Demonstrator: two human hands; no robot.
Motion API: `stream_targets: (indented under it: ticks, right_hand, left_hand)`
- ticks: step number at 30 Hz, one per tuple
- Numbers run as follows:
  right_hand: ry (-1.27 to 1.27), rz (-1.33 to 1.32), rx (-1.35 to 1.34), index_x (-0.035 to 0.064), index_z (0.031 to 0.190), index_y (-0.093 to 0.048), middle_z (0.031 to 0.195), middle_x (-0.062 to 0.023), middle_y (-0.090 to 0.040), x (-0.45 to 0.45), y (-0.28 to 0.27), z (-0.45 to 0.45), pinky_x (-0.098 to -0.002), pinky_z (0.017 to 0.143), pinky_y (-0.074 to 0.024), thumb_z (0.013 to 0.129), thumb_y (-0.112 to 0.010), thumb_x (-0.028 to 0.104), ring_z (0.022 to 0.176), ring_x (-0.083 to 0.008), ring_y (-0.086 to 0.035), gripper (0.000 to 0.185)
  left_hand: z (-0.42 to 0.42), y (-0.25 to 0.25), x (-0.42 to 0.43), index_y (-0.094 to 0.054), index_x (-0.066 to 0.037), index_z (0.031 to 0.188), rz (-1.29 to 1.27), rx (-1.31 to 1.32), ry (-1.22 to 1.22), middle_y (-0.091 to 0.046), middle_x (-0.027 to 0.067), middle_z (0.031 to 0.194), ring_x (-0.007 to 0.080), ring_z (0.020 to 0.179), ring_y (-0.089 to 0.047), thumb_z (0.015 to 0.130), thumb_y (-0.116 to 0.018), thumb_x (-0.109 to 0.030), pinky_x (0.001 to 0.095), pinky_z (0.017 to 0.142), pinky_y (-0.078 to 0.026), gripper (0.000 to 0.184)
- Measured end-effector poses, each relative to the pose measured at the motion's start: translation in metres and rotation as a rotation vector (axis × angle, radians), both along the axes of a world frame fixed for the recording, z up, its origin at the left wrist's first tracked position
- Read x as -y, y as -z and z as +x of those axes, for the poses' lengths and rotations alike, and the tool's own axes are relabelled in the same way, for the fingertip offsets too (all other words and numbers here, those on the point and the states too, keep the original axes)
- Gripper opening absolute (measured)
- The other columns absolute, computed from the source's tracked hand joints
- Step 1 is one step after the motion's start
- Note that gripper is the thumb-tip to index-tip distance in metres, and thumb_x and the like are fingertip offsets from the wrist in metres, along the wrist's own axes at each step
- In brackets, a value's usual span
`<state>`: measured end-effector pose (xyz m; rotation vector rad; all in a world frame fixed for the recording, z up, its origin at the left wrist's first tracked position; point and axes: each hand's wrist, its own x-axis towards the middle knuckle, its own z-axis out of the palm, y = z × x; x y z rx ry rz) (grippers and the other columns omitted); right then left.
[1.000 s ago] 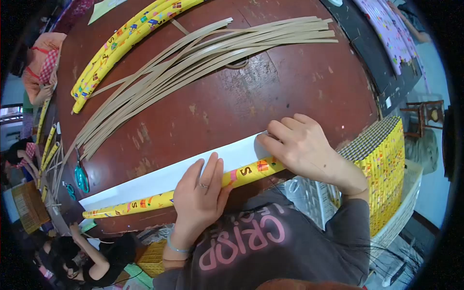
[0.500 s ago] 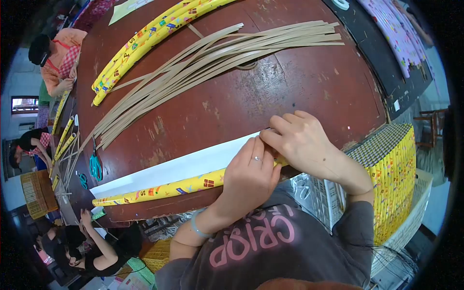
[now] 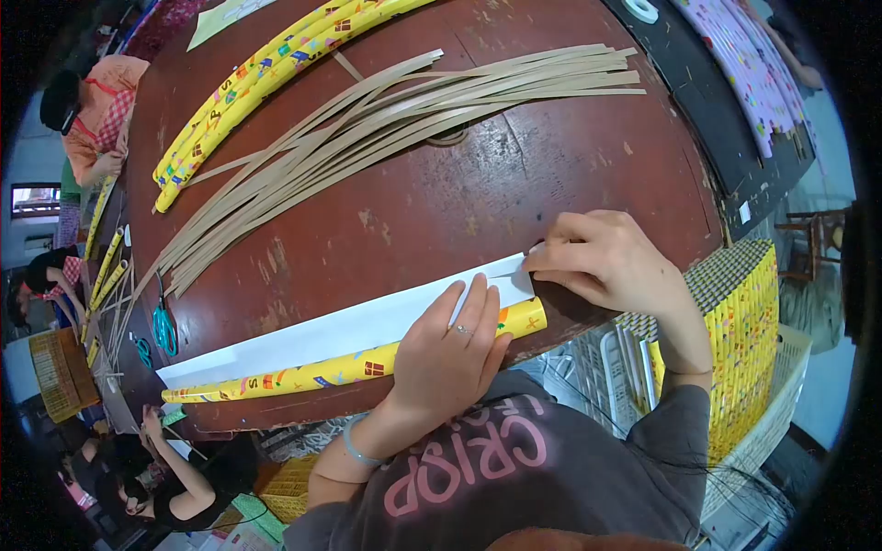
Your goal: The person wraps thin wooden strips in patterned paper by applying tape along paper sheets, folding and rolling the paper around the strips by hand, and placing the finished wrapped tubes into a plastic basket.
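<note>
A sheet of yellow patterned wrapping paper lies along the near table edge, partly rolled into a tube [image 3: 322, 369]; its white underside [image 3: 367, 310] faces up behind the roll. My left hand [image 3: 450, 344] rests on the sheet with fingers stretched out, its palm over the roll and fingertips on the white side. At the right end, my right hand [image 3: 611, 262] pinches the sheet's far corner, where a narrow folded flap or strip shows. The fingertips partly hide that corner.
Tan flat strips [image 3: 386, 119] lie in a bundle beyond the sheet, with yellow tubes [image 3: 276, 78] behind. Teal scissors [image 3: 163, 326] are at the left. Yellow patterned rolls [image 3: 740, 358] stand in a white crate at the right. Other people [image 3: 101, 119] sit on the left.
My hands have moved apart: the left slid slightly left with fingers straightening, the right moved right along the edge. The tube's right end has come into sight.
</note>
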<state>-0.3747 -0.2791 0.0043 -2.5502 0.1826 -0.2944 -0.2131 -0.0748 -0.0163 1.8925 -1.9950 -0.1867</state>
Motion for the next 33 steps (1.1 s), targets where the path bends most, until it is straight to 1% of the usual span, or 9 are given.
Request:
stream_targets:
  ticks: [2,3,5,8,12,21,26,30,33]
  right_hand:
    - [-0.006,-0.033,0.012,0.0174,0.103,-0.072,0.082,-0.0018,-0.058,0.0,0.001,0.0,-0.0373,0.064,-0.051,0.077,-0.074,0.017,0.073,-0.0237,-0.063,0.026]
    - [-0.013,-0.067,0.027,0.0179,0.102,-0.073,0.082,-0.0009,-0.058,-0.001,0.001,0.0,-0.0368,0.064,-0.0509,0.075,-0.074,0.016,0.071,-0.0223,-0.063,0.027]
    - [-0.003,-0.107,0.024,0.018,0.102,-0.073,0.082,-0.0002,-0.058,-0.003,-0.001,0.0,-0.0363,0.063,-0.0506,0.075,-0.074,0.015,0.071,-0.0211,-0.063,0.028]
    - [0.006,-0.153,0.019,0.0178,0.102,-0.073,0.081,0.0007,-0.058,-0.005,-0.003,0.001,-0.0357,0.063,-0.0501,0.072,-0.074,0.014,0.069,-0.0194,-0.062,0.03]
    - [0.011,-0.201,-0.007,0.0161,0.1,-0.073,0.079,0.0012,-0.057,-0.007,-0.008,0.005,-0.035,0.063,-0.0494,0.068,-0.074,0.014,0.07,-0.0181,-0.062,0.031]
    - [0.008,-0.327,-0.096,0.013,0.099,-0.071,0.079,0.0011,-0.057,-0.013,-0.012,0.009,-0.0326,0.065,-0.0479,0.07,-0.071,0.016,0.071,-0.016,-0.062,0.029]
    - [0.015,-0.389,-0.081,0.0129,0.1,-0.072,0.081,0.0018,-0.056,-0.016,-0.011,0.008,-0.0313,0.065,-0.0471,0.069,-0.069,0.017,0.071,-0.0148,-0.06,0.031]
    - [0.014,-0.435,-0.031,0.0116,0.101,-0.072,0.082,0.0018,-0.056,-0.018,-0.008,0.007,-0.0301,0.065,-0.0468,0.069,-0.067,0.018,0.071,-0.0144,-0.058,0.033]
    - [0.013,-0.457,-0.006,0.0108,0.102,-0.072,0.083,0.0012,-0.056,-0.02,-0.004,0.004,-0.03,0.064,-0.0475,0.07,-0.066,0.019,0.071,-0.0146,-0.058,0.034]
  left_hand:
    - [0.001,0.003,-0.001,-0.058,-0.001,0.131,-0.058,0.041,0.026,-0.056,0.0153,0.138,0.0341,0.118,-0.054,0.092,-0.062,-0.026,0.0394,0.094,-0.051,0.046]
    - [0.001,0.004,-0.001,-0.058,-0.001,0.131,-0.058,0.036,0.026,-0.056,0.0153,0.138,0.0341,0.118,-0.054,0.092,-0.062,-0.026,0.0394,0.094,-0.051,0.046]
    - [0.001,0.004,-0.002,-0.057,-0.005,0.134,-0.06,0.052,0.02,-0.054,0.0104,0.141,0.0317,0.121,-0.052,0.093,-0.062,-0.025,0.0376,0.095,-0.05,0.045]
    - [0.0,-0.001,0.0,-0.056,-0.005,0.135,-0.024,0.074,0.014,-0.054,0.0092,0.142,0.0313,0.12,-0.052,0.092,-0.062,-0.024,0.0374,0.095,-0.05,0.047]
    - [0.0,-0.004,0.002,-0.056,-0.004,0.135,-0.003,0.061,0.012,-0.053,0.0088,0.143,0.0305,0.12,-0.052,0.092,-0.063,-0.024,0.0367,0.095,-0.05,0.048]
    - [0.0,-0.004,0.003,-0.056,-0.004,0.133,0.023,0.081,0.012,-0.053,0.0087,0.144,0.0302,0.119,-0.052,0.091,-0.062,-0.024,0.0366,0.095,-0.05,0.047]
    - [0.0,-0.002,0.003,-0.059,-0.003,0.129,-0.004,0.113,0.021,-0.054,0.011,0.143,0.0283,0.116,-0.054,0.092,-0.061,-0.028,0.0352,0.094,-0.048,0.044]
    - [0.0,-0.001,0.002,-0.059,-0.003,0.128,-0.002,0.12,0.02,-0.054,0.0111,0.143,0.0283,0.117,-0.054,0.092,-0.061,-0.028,0.0355,0.094,-0.048,0.044]
    - [0.001,-0.002,0.005,-0.059,-0.002,0.129,-0.014,0.122,0.036,-0.054,0.0115,0.143,0.0286,0.113,-0.055,0.092,-0.061,-0.026,0.0363,0.093,-0.049,0.044]
